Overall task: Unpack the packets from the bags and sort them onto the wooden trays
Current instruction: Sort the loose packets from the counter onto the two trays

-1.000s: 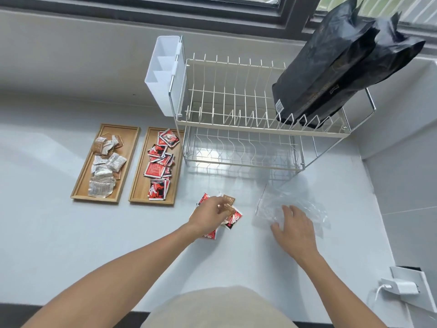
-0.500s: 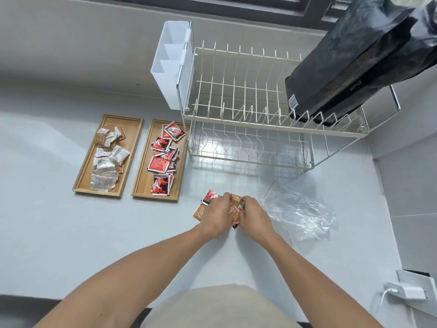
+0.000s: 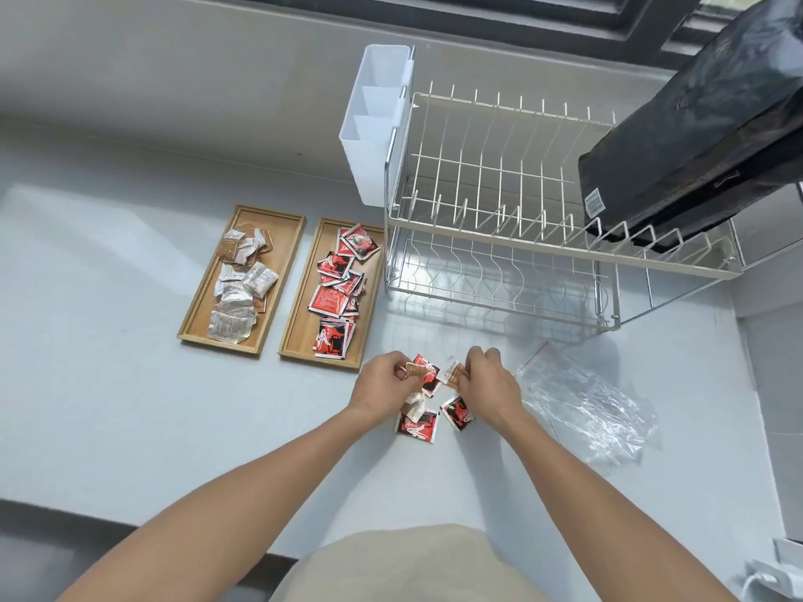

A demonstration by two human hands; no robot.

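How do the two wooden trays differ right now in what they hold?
The left tray holds silver-white and brown packets; the right tray holds only red-and-black packets. The left tray sits farther from the dish rack, while the right tray's far corner lies beside it. Both are wooden, rectangular, flat on the counter, side by side.
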